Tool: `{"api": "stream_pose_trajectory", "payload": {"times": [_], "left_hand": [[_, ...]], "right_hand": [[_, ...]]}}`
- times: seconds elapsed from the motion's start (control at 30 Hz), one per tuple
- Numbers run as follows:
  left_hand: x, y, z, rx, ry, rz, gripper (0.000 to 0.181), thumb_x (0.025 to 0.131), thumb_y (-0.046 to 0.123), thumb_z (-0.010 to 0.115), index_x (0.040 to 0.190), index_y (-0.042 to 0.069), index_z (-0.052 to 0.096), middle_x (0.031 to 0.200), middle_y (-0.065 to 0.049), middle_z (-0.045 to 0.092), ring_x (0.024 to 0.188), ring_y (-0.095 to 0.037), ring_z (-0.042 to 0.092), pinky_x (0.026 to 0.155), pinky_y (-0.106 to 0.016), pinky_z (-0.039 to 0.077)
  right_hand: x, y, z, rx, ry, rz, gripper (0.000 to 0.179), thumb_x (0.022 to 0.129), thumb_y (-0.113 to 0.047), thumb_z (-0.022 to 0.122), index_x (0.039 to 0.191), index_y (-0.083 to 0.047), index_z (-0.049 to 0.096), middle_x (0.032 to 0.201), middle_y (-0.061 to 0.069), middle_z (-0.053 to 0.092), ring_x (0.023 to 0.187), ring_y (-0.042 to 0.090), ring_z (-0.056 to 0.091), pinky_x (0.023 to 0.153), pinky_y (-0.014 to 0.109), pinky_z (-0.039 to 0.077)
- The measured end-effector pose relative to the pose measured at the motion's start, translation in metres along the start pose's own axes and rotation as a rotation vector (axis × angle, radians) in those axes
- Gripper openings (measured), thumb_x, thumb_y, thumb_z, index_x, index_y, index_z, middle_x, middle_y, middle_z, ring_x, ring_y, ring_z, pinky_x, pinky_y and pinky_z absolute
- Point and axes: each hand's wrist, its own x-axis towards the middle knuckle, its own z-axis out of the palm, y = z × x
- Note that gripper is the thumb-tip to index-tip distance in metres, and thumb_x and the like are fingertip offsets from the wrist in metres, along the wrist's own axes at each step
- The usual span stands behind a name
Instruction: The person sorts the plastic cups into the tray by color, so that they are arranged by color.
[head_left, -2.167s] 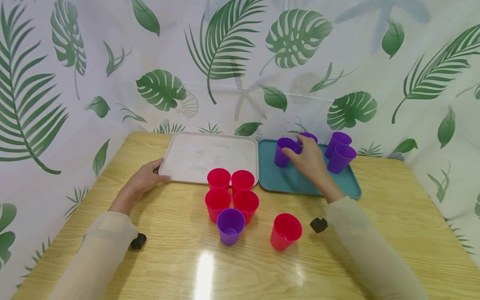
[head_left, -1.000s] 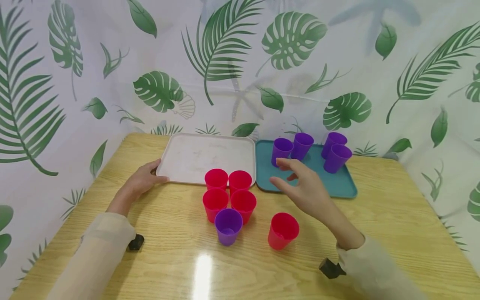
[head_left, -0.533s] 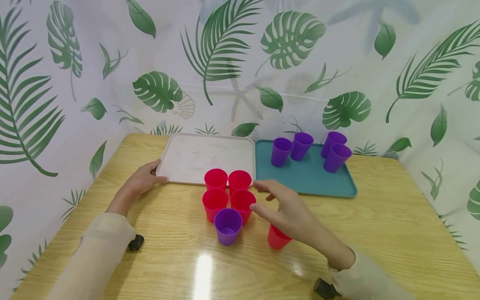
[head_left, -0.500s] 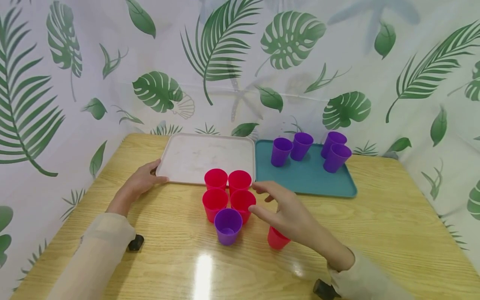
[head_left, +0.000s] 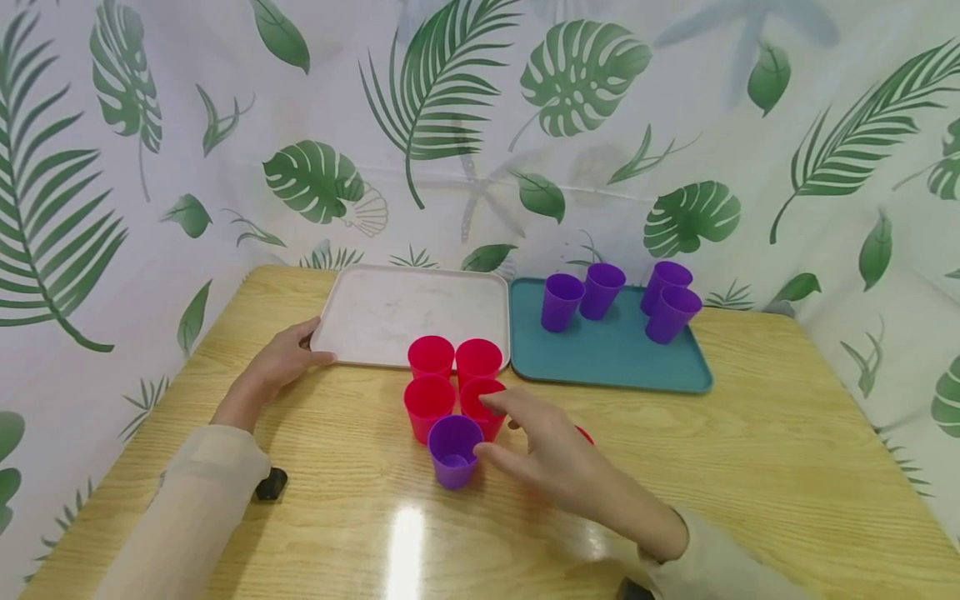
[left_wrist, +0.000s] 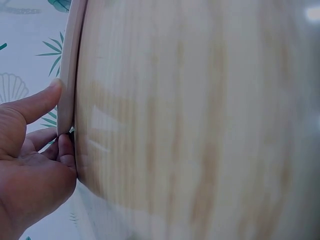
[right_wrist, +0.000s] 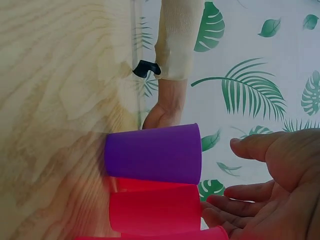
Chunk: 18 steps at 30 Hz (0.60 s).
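My right hand (head_left: pixel 558 454) hovers open at the right of a purple cup (head_left: pixel 455 454), fingers above a red cup (head_left: pixel 491 408) behind it. In the right wrist view, a gap shows between that hand (right_wrist: pixel 290 185) and the purple cup (right_wrist: pixel 152 155). Several red cups (head_left: pixel 430 408) stand upright, grouped behind the purple one. Another red cup (head_left: pixel 585 435) is mostly hidden by my right hand. My left hand (head_left: pixel 281 358) holds the near left corner of a white tray (head_left: pixel 412 308); the left wrist view shows its thumb against the tray rim (left_wrist: pixel 69 80).
A teal tray (head_left: pixel 600 358) lies at the right of the white one. On it stand several purple cups, a pair at left (head_left: pixel 561 304) and a pair at right (head_left: pixel 673 317). A leaf-patterned cloth (head_left: pixel 465 125) hangs behind the wooden table (head_left: pixel 787 467).
After being at the purple cups on the teal tray, my right hand has drawn back empty, then moved left and nearer to the front purple cup. My left hand stays at the white tray.
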Motion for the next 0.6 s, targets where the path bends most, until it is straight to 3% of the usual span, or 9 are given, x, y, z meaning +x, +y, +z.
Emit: {"api": "stream_pose_trajectory", "payload": {"times": [0.13, 0.27, 0.43, 0.6], "left_hand": [[-0.001, 0.000, 0.000, 0.007, -0.001, -0.002, 0.085, 0.103, 0.010, 0.063, 0.163, 0.000, 0.004, 0.170, -0.024, 0.004, 0.156, -0.041, 0.006, 0.125, -0.054, 0.013], [-0.001, 0.001, 0.000, 0.016, -0.001, -0.008, 0.085, 0.103, 0.010, 0.063, 0.163, -0.001, 0.005, 0.170, -0.024, 0.004, 0.156, -0.041, 0.005, 0.125, -0.054, 0.013], [-0.002, 0.002, 0.001, 0.018, -0.001, -0.013, 0.085, 0.103, 0.010, 0.063, 0.163, -0.002, 0.004, 0.170, -0.025, 0.003, 0.156, -0.041, 0.004, 0.125, -0.054, 0.013], [-0.002, 0.002, -0.001, 0.015, -0.004, -0.006, 0.086, 0.103, 0.011, 0.063, 0.163, -0.001, 0.004, 0.170, -0.025, 0.003, 0.156, -0.041, 0.005, 0.125, -0.055, 0.014]], "right_hand": [[0.000, -0.002, 0.004, -0.030, 0.007, -0.008, 0.055, 0.092, -0.017, 0.080, 0.139, 0.003, 0.060, 0.135, 0.014, 0.064, 0.119, 0.032, 0.063, 0.097, 0.049, 0.056], [-0.002, -0.004, 0.006, -0.078, 0.085, -0.061, 0.055, 0.090, -0.016, 0.082, 0.137, 0.003, 0.062, 0.137, 0.013, 0.062, 0.127, 0.030, 0.059, 0.100, 0.047, 0.055], [-0.006, -0.008, 0.006, -0.032, 0.106, -0.074, 0.049, 0.088, -0.010, 0.083, 0.132, 0.002, 0.065, 0.124, 0.010, 0.067, 0.106, 0.025, 0.066, 0.086, 0.036, 0.060], [-0.009, -0.009, 0.012, 0.007, 0.070, -0.045, 0.042, 0.089, -0.007, 0.081, 0.128, 0.002, 0.067, 0.113, 0.008, 0.069, 0.098, 0.024, 0.067, 0.083, 0.037, 0.060]]}}
